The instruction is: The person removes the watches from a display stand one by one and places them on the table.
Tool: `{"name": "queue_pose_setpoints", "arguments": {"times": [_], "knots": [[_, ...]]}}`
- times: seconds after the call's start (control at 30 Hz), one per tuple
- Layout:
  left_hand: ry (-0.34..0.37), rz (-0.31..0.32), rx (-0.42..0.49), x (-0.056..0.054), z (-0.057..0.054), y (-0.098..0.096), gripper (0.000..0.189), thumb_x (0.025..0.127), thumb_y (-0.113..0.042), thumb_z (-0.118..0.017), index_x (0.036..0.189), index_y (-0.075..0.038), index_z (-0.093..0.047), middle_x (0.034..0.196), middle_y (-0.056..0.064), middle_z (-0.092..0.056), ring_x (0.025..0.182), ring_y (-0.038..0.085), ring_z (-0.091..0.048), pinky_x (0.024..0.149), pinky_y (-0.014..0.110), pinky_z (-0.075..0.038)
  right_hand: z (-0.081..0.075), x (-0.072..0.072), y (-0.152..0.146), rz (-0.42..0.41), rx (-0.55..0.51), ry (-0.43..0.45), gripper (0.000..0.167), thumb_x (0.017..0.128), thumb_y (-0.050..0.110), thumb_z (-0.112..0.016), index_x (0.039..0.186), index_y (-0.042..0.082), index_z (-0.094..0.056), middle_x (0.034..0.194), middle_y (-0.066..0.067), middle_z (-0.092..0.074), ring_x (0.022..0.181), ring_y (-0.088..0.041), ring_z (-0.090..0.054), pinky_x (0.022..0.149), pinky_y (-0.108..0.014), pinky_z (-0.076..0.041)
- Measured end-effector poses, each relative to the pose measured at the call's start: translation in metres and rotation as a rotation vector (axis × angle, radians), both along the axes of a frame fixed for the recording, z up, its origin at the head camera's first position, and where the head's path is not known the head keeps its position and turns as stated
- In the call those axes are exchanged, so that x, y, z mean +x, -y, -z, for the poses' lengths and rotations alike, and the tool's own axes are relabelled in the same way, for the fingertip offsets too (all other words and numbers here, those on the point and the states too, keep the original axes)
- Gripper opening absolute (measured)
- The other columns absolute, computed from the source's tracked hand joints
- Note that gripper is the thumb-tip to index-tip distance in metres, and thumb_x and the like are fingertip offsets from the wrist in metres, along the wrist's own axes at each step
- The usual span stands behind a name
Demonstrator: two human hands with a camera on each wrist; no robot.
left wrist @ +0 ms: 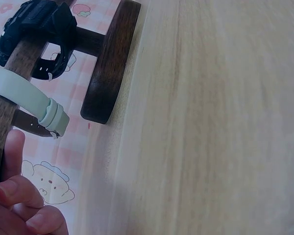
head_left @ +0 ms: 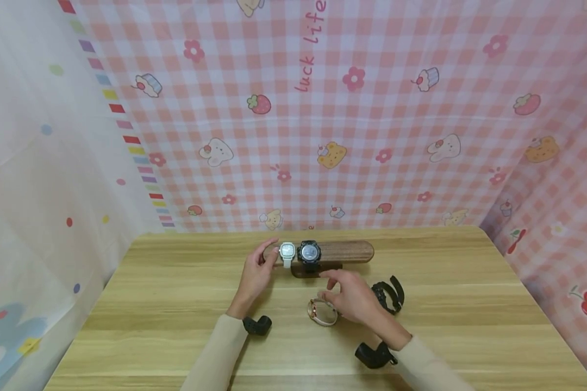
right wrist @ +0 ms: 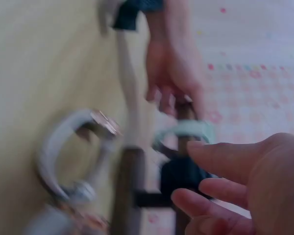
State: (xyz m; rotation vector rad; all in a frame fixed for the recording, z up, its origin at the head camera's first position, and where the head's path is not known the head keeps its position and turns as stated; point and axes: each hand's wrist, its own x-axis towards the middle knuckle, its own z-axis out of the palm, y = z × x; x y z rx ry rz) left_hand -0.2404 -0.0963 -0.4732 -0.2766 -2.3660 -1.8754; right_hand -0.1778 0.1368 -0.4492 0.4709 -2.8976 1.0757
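Watch stand (head_left: pixel 347 252) sits at the back of the bench (head_left: pixel 445 304), carrying a white watch (head_left: pixel 287 251) and a black watch (head_left: pixel 310 252); your left hand (head_left: pixel 256 272) grips its left end; your right hand (head_left: pixel 356 296), fingers loosely spread, hovers near a rose-gold watch (head_left: pixel 312 309).

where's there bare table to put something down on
Bare: the light wooden tabletop left of the left hand, out to the left edge, and right of the looped black watch, out to the right edge. Crowded: the middle, where the brown rounded wooden stand, right hand and pale-strapped rose-gold watch sit close together.
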Motion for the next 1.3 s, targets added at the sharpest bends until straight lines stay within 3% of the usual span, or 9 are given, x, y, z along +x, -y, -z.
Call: {"name": "queue_pose_setpoints", "arguments": {"times": [0.23, 0.33, 0.5, 0.6, 0.7, 0.97, 1.2, 1.3], "knots": [[0.000, 0.007, -0.001, 0.001, -0.001, 0.000, 0.036, 0.102, -0.016, -0.056, 0.135, -0.001, -0.059, 0.071, 0.007, -0.052, 0.075, 0.050, -0.055, 0.058, 0.024, -0.051, -0.022, -0.023, -0.034, 0.087, -0.007, -0.101, 0.041, 0.089, 0.022, -0.075, 0.124, 0.003, -0.066, 0.094, -0.008, -0.069, 0.071, -0.016, -0.056, 0.060, -0.031, -0.048], [-0.005, 0.005, -0.001, 0.002, -0.001, 0.000, 0.035, 0.102, -0.015, -0.056, 0.135, -0.001, -0.059, 0.070, 0.006, -0.052, 0.071, 0.045, -0.056, 0.059, 0.026, -0.053, -0.023, -0.033, -0.048, 0.117, -0.016, -0.114, 0.045, 0.090, 0.022, -0.074, 0.128, 0.001, -0.063, 0.109, -0.018, -0.065, 0.090, -0.028, -0.061, 0.076, -0.043, -0.054], [-0.010, 0.002, -0.005, 0.002, -0.001, 0.000, 0.034, 0.102, -0.014, -0.057, 0.133, -0.002, -0.060, 0.069, 0.004, -0.050, 0.063, 0.021, -0.053, 0.061, 0.028, -0.055, -0.020, -0.046, -0.065, 0.152, 0.004, -0.028, 0.055, 0.096, 0.026, -0.068, 0.142, 0.003, -0.051, 0.134, -0.031, -0.047, 0.121, -0.046, -0.046, 0.096, -0.062, -0.044], [-0.006, 0.004, -0.012, 0.002, -0.001, 0.001, 0.034, 0.102, -0.014, -0.056, 0.134, -0.002, -0.060, 0.069, 0.004, -0.050, 0.062, 0.017, -0.052, 0.062, 0.029, -0.056, -0.016, -0.051, -0.069, 0.152, 0.020, 0.011, 0.059, 0.097, 0.030, -0.065, 0.147, 0.004, -0.046, 0.141, -0.033, -0.041, 0.131, -0.050, -0.036, 0.103, -0.067, -0.037], [0.000, 0.002, -0.020, 0.001, 0.000, 0.001, 0.034, 0.102, -0.015, -0.056, 0.134, -0.003, -0.060, 0.069, 0.004, -0.050, 0.062, 0.016, -0.052, 0.063, 0.030, -0.056, -0.010, -0.056, -0.072, 0.136, 0.027, 0.046, 0.061, 0.099, 0.031, -0.062, 0.150, 0.005, -0.042, 0.142, -0.033, -0.041, 0.132, -0.050, -0.037, 0.105, -0.066, -0.037], [-0.005, -0.031, -0.013, -0.018, 0.031, 0.003, 0.037, 0.102, -0.024, -0.058, 0.135, -0.009, -0.061, 0.069, 0.004, -0.050, 0.058, 0.010, -0.047, 0.062, 0.033, -0.056, 0.003, -0.063, -0.077, 0.055, -0.063, 0.142, 0.063, 0.102, 0.031, -0.056, 0.155, 0.008, -0.031, 0.154, -0.025, -0.035, 0.138, -0.046, -0.036, 0.114, -0.060, -0.030], [-0.016, -0.063, -0.053, -0.016, 0.032, 0.000, 0.036, 0.103, -0.031, -0.056, 0.136, -0.017, -0.061, 0.071, 0.004, -0.052, 0.063, 0.019, -0.053, 0.055, 0.024, -0.047, 0.004, -0.065, -0.078, 0.062, -0.079, 0.139, 0.061, 0.101, 0.032, -0.057, 0.154, 0.010, -0.036, 0.153, -0.024, -0.038, 0.139, -0.046, -0.036, 0.113, -0.061, -0.031], [-0.009, -0.084, -0.107, -0.014, 0.030, -0.002, 0.040, 0.104, -0.036, -0.051, 0.140, -0.018, -0.056, 0.079, 0.009, -0.056, 0.071, 0.023, -0.055, 0.064, 0.030, -0.049, 0.003, -0.066, -0.078, 0.073, -0.083, 0.157, 0.060, 0.101, 0.033, -0.058, 0.154, 0.013, -0.037, 0.152, -0.024, -0.038, 0.137, -0.045, -0.038, 0.112, -0.061, -0.033]]}}
